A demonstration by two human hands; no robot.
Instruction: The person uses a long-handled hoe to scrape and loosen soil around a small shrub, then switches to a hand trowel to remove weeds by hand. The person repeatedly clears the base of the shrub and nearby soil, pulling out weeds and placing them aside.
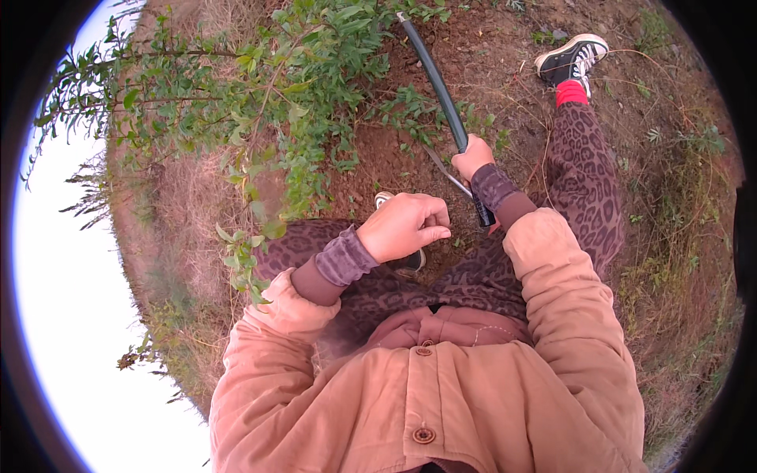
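Note:
My right hand (473,158) is wrapped round a long, dark green, slightly curved tool (432,75) with a pale metal tip at its far end. The tool slants from beside my right wrist up to the leaves ahead. A thin silvery blade-like strip (446,171) shows just left of that hand; how it joins the tool is hidden. My left hand (404,226) hovers over my lap, its fingers curled in and the thumb held close. Nothing shows in it, though the fingertips are partly hidden.
A leafy green shrub (315,87) spreads ahead and to the left, one thin branch reaching down beside my left sleeve. Reddish bare soil (367,177) lies between my feet. My right shoe (573,61) is planted far out to the right. Dry grass (670,292) grows along the right side.

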